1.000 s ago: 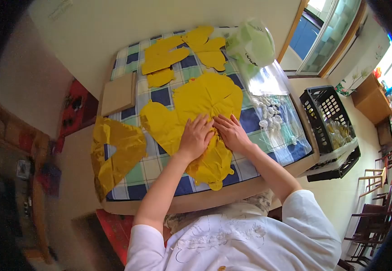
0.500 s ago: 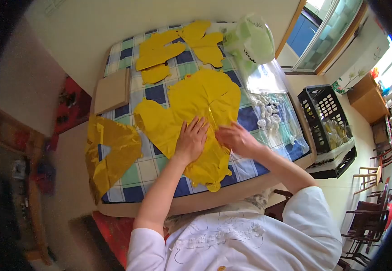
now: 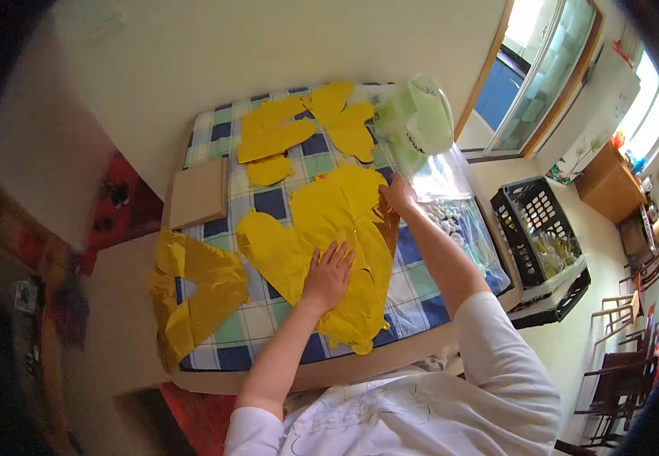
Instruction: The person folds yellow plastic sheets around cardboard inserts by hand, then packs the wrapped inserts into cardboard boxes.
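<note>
A large flat yellow foil balloon, uninflated and with small tabs along its edge, lies spread on a checked bed cover. My left hand rests flat on its lower middle, fingers stretched out. At the balloon's upper right edge, my right hand pinches the rim, which is turned over and shows a darker gold underside. Left of it lies a shiny gold foil piece that hangs partly over the bed's edge. Several more yellow foil pieces lie towards the wall.
A flat tan board lies at the bed's left side. At the far right of the bed is a pale green plastic bag, with clear plastic and small white items near it. Black crates stand on the floor to the right.
My right hand has moved from the balloon's middle out to its upper right edge, folding that edge over. My left hand stays flat on the balloon. The view has tilted up slightly.
</note>
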A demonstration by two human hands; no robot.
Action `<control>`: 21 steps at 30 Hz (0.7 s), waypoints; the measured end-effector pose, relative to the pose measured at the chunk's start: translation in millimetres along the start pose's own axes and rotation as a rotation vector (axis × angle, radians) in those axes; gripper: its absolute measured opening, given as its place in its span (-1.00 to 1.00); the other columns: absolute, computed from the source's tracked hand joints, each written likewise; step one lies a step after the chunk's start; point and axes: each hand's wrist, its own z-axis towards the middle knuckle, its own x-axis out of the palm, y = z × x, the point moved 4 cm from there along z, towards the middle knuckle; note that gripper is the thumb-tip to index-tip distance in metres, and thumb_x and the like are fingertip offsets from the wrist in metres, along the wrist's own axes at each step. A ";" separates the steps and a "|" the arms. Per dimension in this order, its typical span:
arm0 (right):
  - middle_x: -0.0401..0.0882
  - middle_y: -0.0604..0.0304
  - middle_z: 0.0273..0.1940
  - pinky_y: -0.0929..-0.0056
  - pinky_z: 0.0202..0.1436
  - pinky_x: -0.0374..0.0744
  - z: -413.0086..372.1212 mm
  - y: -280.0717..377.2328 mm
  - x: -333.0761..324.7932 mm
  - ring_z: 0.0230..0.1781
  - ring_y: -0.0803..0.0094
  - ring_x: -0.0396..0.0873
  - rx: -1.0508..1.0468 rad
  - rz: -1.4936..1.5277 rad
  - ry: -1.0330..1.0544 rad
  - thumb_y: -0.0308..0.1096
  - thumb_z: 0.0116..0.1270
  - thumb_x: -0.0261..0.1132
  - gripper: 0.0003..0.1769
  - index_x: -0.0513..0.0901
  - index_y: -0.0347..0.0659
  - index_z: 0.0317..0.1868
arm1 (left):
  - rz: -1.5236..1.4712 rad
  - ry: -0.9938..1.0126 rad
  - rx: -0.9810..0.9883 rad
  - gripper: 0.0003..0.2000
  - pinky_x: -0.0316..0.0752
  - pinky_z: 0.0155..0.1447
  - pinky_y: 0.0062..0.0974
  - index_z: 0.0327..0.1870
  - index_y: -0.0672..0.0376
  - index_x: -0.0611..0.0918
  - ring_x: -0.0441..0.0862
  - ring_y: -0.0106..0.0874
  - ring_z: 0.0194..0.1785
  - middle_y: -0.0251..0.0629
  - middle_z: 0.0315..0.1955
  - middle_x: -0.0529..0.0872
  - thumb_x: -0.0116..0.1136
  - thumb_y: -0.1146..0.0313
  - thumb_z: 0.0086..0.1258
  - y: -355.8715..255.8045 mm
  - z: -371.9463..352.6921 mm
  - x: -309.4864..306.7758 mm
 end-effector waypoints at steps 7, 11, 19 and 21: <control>0.65 -0.11 -0.11 0.07 -0.03 0.56 23.1 22.8 -0.8 -0.03 -0.06 0.61 -0.088 -0.147 0.118 -0.21 0.21 0.26 -0.66 0.61 -0.18 -0.04 | 0.009 -0.018 0.009 -0.58 0.03 0.48 -0.01 0.31 0.07 0.42 0.19 -0.24 0.46 -0.23 0.37 0.35 -0.11 0.20 0.48 -2.2 -1.1 -4.3; 0.65 -0.12 -0.08 0.10 -0.05 0.58 14.2 79.4 -34.6 -0.05 -0.06 0.62 -0.179 -0.053 0.293 -0.29 0.27 0.19 -0.71 0.66 -0.17 -0.05 | -0.031 -0.017 0.001 -0.58 0.03 0.48 -0.01 0.31 0.08 0.42 0.18 -0.24 0.46 -0.23 0.36 0.35 -0.10 0.22 0.47 -2.3 -1.4 -6.6; 0.65 -0.01 -0.08 0.06 0.10 0.52 -48.0 48.7 1.8 -0.06 0.05 0.61 -0.648 -0.021 0.059 -0.44 0.23 0.18 -0.74 0.67 -0.17 -0.08 | -0.019 -0.010 0.002 -0.59 0.01 0.49 -0.01 0.31 0.10 0.42 0.18 -0.23 0.46 -0.23 0.38 0.33 -0.11 0.23 0.48 -2.2 0.5 -6.6; 0.63 0.01 -0.02 -0.02 0.23 0.43 -74.3 47.6 13.1 0.05 0.06 0.56 -0.827 0.000 -0.022 -0.46 0.24 0.16 -0.67 0.63 -0.16 0.02 | -0.037 -0.023 0.010 -0.59 0.03 0.48 0.02 0.30 0.10 0.42 0.20 -0.20 0.45 -0.20 0.37 0.34 -0.11 0.23 0.48 -1.2 0.5 -3.2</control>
